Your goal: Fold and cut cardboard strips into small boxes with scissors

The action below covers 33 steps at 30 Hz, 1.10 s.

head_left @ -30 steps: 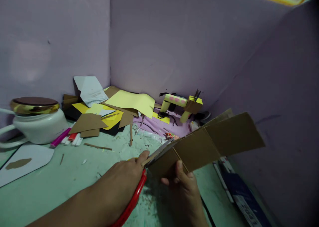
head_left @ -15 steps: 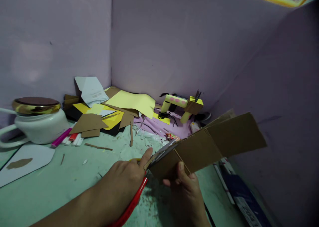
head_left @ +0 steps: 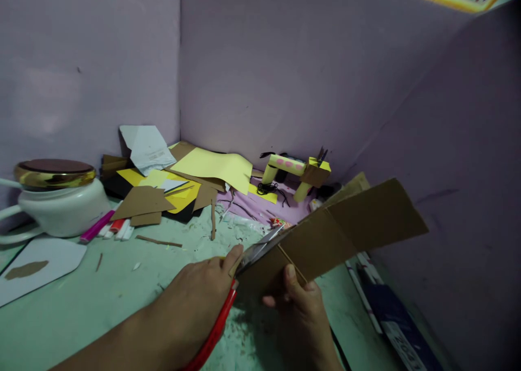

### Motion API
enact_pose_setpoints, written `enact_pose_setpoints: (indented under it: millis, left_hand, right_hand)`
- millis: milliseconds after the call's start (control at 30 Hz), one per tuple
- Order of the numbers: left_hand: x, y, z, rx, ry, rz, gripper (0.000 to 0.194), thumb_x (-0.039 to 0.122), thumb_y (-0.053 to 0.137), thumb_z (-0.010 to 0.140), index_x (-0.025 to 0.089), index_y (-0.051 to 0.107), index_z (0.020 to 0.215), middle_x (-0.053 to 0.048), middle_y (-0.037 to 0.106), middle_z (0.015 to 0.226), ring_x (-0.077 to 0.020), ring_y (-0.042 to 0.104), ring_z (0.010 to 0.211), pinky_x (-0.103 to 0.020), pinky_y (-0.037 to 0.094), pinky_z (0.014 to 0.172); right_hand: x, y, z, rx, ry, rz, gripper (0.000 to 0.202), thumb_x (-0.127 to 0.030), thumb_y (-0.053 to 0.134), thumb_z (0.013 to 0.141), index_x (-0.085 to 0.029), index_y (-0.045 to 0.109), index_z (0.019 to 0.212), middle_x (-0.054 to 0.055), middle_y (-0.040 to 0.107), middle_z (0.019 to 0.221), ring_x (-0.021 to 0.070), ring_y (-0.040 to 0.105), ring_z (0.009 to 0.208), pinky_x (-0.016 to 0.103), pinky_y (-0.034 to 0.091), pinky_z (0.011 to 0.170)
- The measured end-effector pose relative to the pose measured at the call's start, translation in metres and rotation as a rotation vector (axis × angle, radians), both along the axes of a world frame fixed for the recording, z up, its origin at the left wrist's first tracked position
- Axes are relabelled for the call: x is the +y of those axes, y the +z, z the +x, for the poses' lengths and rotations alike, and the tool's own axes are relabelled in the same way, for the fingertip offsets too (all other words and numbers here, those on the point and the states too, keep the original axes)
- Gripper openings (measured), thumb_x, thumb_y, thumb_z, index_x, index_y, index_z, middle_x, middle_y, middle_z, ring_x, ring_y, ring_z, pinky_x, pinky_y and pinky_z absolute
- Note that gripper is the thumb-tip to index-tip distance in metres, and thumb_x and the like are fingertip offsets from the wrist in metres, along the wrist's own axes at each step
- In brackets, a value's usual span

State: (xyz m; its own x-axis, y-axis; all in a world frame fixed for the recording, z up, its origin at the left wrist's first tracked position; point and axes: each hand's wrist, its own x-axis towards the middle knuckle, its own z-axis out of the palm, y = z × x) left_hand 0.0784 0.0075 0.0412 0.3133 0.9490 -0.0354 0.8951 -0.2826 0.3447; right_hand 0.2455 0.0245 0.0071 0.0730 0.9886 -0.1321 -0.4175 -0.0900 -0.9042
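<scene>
My left hand (head_left: 199, 284) is closed around the red-handled scissors (head_left: 215, 325), whose metal blades point up and right. The blades lie along the upper left edge of a folded strip of brown cardboard (head_left: 342, 224). Holding that cardboard from below is my right hand (head_left: 303, 306), its thumb pressed on the face near a narrow raised strip. The cardboard tilts upward to the right, above the table. Where exactly the blades meet the cardboard is partly hidden, and so are most of my left fingers.
Paper and cardboard sheets (head_left: 215, 165) lie against the back wall. A yellow paper giraffe-like figure (head_left: 285, 165) stands beside black string (head_left: 267, 188). At left are a white mug (head_left: 61, 205) with a gold-rimmed lid and several markers (head_left: 97, 227). A dark blue packet (head_left: 391, 311) lies right.
The cardboard has shifted slightly left and its far end has turned a little. More of the scissor blades shows at its edge. Both hands keep their grip.
</scene>
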Motion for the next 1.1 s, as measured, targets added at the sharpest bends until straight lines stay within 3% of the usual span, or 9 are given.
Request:
enact_pose_setpoints:
  millis: [167,433,633,867,1100]
  left_hand:
    - [-0.003,0.003,-0.001,-0.022,-0.003,0.045,0.049,0.016,0.03,0.087,0.013,0.032,0.135,-0.016,0.063,0.105,-0.0244,0.062,0.085,-0.037,0.048,0.071]
    - [-0.005,0.004,0.002,-0.088,0.014,-0.006,0.048,0.02,0.027,0.089,0.013,0.031,0.136,-0.016,0.062,0.105,-0.0257,0.061,0.078,-0.043,0.047,0.068]
    - [-0.006,0.006,0.008,-0.049,0.035,-0.061,0.051,0.019,0.024,0.09,0.006,0.027,0.139,-0.023,0.059,0.11,-0.0308,0.06,0.088,-0.048,0.045,0.075]
    - [-0.003,0.001,0.01,-0.054,0.028,-0.019,0.051,0.02,0.022,0.09,0.004,0.028,0.139,-0.023,0.062,0.105,-0.0291,0.062,0.084,-0.044,0.047,0.071]
    - [-0.002,-0.003,0.01,-0.098,0.021,-0.006,0.05,0.018,0.025,0.088,0.004,0.032,0.135,-0.02,0.064,0.097,-0.0283,0.062,0.081,-0.043,0.047,0.068]
  right_hand:
    - [-0.006,0.002,-0.006,0.003,0.034,0.004,0.034,-0.043,0.074,0.065,-0.015,0.068,0.083,0.001,0.066,0.064,0.0093,0.049,0.045,0.019,0.047,0.038]
    - [-0.008,0.004,-0.008,-0.041,-0.009,-0.01,0.038,-0.045,0.075,0.063,-0.013,0.069,0.082,0.005,0.069,0.068,0.0121,0.055,0.049,0.021,0.048,0.04]
    - [-0.007,0.0,-0.009,-0.01,-0.012,-0.021,0.036,-0.045,0.076,0.063,-0.014,0.068,0.079,0.002,0.065,0.058,0.0089,0.05,0.043,0.018,0.046,0.039]
    - [-0.007,0.001,-0.009,-0.001,-0.025,-0.028,0.032,-0.045,0.077,0.061,-0.016,0.068,0.074,-0.005,0.05,0.045,0.0065,0.041,0.037,0.018,0.043,0.038]
    - [-0.006,-0.002,-0.008,0.02,0.007,-0.046,0.032,-0.044,0.076,0.063,-0.017,0.068,0.078,-0.002,0.06,0.052,0.0067,0.046,0.04,0.014,0.04,0.037]
